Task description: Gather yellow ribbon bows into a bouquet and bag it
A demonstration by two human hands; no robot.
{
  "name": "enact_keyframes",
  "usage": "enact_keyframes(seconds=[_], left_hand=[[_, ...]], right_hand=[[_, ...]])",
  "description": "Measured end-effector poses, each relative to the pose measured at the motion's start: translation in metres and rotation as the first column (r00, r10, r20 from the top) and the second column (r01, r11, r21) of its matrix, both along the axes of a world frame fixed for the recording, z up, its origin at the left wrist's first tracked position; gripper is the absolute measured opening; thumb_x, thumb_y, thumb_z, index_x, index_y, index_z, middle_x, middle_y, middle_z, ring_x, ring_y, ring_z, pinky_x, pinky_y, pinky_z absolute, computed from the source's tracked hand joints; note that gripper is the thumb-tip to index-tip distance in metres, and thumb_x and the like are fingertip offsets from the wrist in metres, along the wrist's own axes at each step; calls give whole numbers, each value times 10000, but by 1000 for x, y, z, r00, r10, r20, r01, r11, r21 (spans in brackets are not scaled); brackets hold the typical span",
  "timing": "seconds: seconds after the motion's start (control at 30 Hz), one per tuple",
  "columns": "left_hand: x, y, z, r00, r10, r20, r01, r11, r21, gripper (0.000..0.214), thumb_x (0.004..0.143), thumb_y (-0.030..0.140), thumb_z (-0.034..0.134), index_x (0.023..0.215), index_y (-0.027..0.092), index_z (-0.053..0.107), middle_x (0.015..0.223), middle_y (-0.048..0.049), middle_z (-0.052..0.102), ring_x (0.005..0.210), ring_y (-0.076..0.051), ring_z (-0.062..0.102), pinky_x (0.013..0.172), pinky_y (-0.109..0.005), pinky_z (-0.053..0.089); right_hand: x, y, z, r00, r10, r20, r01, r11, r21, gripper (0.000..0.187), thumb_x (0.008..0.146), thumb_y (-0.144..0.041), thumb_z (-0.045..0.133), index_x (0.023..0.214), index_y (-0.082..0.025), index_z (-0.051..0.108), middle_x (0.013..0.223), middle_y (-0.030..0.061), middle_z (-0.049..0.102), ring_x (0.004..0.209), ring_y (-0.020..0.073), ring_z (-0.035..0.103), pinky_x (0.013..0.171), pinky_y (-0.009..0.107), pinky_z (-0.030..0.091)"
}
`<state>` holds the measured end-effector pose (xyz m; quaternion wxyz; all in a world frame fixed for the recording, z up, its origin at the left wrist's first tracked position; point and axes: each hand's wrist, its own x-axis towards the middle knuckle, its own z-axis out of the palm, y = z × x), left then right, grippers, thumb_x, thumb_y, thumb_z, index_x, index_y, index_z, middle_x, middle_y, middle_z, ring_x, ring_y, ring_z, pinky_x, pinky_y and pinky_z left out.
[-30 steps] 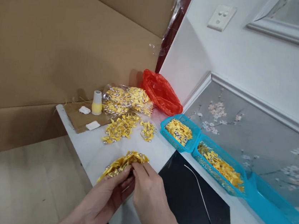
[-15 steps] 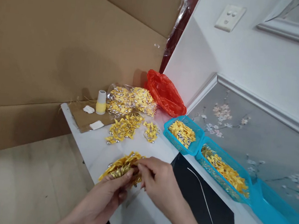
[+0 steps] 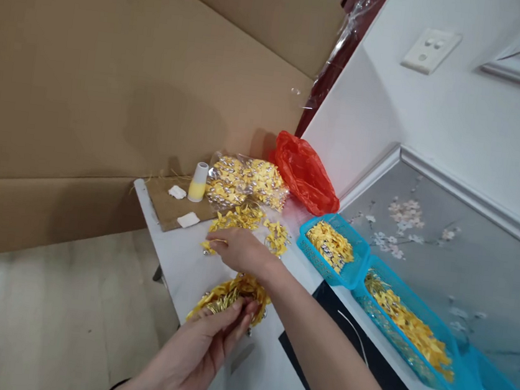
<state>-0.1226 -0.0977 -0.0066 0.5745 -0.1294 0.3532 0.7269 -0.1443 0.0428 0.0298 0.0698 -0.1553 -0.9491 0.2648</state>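
My left hand is closed around a bunch of gold rings with yellow tags, held just above the white table. My right hand reaches forward over the table, its fingers curled down onto a loose pile of yellow-tagged rings. Whether its fingers have anything pinched is hidden. A smaller clump of the same pieces lies just right of that hand.
A clear bag of yellow pieces, a red plastic bag and a yellow thread cone on a cardboard scrap stand at the back. Two blue baskets holding yellow pieces line the right wall. Large cardboard sheets stand behind.
My right hand left the bunch and moved forward to the loose pile. My left hand kept hold of the bunch. The camera view shifted left.
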Motion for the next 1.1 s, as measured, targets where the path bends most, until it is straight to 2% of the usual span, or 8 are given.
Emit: enact_keyframes(seconds=[0.17,0.3,0.43,0.67,0.8,0.93,1.0,1.1], left_hand=[[-1,-2,-3,1000,1,-1,-1,1000,21,177,772,-39,596,919,21,676,983,-211,717,817,-206,718,745,-238,598],[-1,-3,-2,1000,5,29,-5,1000,7,163,772,-36,598,897,31,679,1001,-209,713,818,-197,716,732,-227,598],[-3,-1,-1,1000,-10,25,10,1000,21,184,775,-26,601,931,35,678,1010,-201,710,807,-188,715,702,-216,602],[-4,5,3,998,-9,61,9,1000,-1,171,810,-14,562,940,5,671,950,-188,711,750,-162,713,624,-177,598],[-3,6,4,999,-1,54,1,1000,-1,174,813,-11,559,950,-3,667,910,-176,707,695,-144,703,594,-176,595],[-1,7,4,1000,-15,26,15,1000,4,168,817,-10,553,937,1,670,848,-142,703,627,-115,680,551,-162,581],[1,9,3,999,-26,26,26,999,21,161,829,-8,534,908,8,674,817,-130,700,612,-109,674,551,-164,578],[4,10,2,999,-32,28,31,998,51,158,830,-14,525,834,34,675,728,-92,685,561,-99,655,538,-179,577]], right_hand=[[-12,2,-9,999,51,9,-51,999,-18,264,822,-104,547,587,-175,646,593,-20,627,621,123,572,620,210,417],[13,3,-1,994,34,-102,-40,998,-57,177,852,-136,535,853,-206,698,799,-32,685,727,97,595,693,188,425],[57,7,14,975,-71,-211,46,992,-120,281,874,-189,506,1132,-216,613,771,-22,670,697,110,595,679,221,439],[130,11,35,932,-218,-288,170,968,-183,242,897,-197,478,1121,-203,569,838,7,679,734,127,611,665,234,464],[155,5,32,921,-290,-261,326,939,106,196,910,-166,460,1075,-196,561,853,40,667,767,166,622,695,275,469],[157,-15,17,970,-168,-176,235,835,498,246,889,-55,405,1035,-152,578,812,76,630,798,225,580,679,323,438],[151,-29,9,982,-64,-178,157,802,576,232,899,-58,393,992,-148,586,810,74,631,795,233,562,670,338,419],[140,-46,-1,974,28,-224,108,813,572,180,938,-138,404,943,-163,582,873,62,645,817,224,549,671,341,396]])
